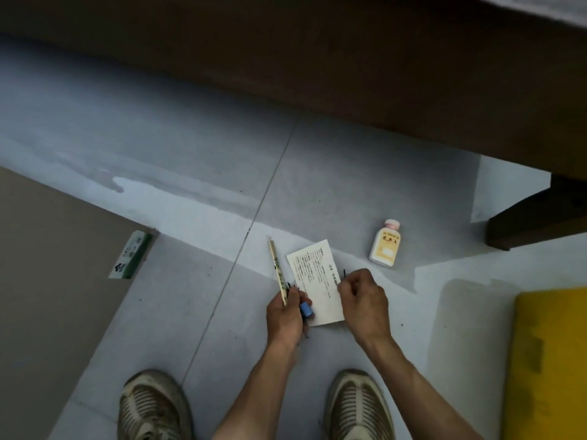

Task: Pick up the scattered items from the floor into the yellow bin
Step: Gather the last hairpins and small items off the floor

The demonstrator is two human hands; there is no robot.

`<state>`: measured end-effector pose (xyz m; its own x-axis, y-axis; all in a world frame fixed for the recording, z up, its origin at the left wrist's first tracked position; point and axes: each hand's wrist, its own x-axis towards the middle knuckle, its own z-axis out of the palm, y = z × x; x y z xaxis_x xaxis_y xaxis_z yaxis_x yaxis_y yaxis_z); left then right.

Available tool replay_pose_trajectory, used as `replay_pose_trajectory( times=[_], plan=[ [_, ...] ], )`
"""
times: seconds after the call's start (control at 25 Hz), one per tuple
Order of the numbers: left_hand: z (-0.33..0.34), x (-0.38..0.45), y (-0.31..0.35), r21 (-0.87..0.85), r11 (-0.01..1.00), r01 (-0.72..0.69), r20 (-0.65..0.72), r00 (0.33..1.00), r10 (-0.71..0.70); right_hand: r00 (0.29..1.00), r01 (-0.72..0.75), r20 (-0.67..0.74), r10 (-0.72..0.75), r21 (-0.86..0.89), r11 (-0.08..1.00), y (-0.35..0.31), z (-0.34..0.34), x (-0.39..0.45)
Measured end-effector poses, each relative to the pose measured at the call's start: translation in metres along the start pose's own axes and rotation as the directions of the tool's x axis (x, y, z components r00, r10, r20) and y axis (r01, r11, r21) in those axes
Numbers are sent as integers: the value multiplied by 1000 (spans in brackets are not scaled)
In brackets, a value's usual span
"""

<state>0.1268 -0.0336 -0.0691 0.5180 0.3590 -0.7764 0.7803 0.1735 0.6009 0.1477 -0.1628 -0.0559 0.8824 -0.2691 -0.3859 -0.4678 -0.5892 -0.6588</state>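
My left hand (284, 319) grips a wrapped pair of chopsticks (275, 266), a small blue cylinder (306, 309) and some thin black pieces. A white printed card (314, 274) lies on the grey floor between my hands. My right hand (365, 304) is curled at the card's right edge and pinches a thin black piece (345, 273). A pale yellow pill bottle (385, 244) with a pink cap lies on the floor beyond my right hand. The yellow bin (549, 360) stands at the right edge, partly cut off.
A green and white box (130, 255) lies at the edge of a brown mat (54, 274) on the left. A dark wooden bed frame (349, 74) runs along the back, its leg (533, 223) at the right. My two shoes (152, 408) are at the bottom.
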Motion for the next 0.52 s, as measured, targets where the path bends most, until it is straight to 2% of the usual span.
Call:
replay_pose_trajectory(
  times=[0.12, 0.28, 0.4, 0.52],
  plan=[
    [0, 1, -4, -7, 1000, 2, 8, 1000, -2, 996, 52, -74, -49, 47, 998, -2, -1, -8],
    [0, -2, -4, -24, 1000, 0, 36, 999, 1, 990, 131, 60, -127, -57, 990, 5, 5, -10],
    [3, -10, 8, -28, 998, -52, 76, 996, 54, 998, 50, -43, -46, 95, 994, -1, -11, -8],
    [18, -41, 38, -33, 985, -171, 231, 957, 174, 985, 42, -173, 2, 251, 967, -9, -56, -22]
  ],
)
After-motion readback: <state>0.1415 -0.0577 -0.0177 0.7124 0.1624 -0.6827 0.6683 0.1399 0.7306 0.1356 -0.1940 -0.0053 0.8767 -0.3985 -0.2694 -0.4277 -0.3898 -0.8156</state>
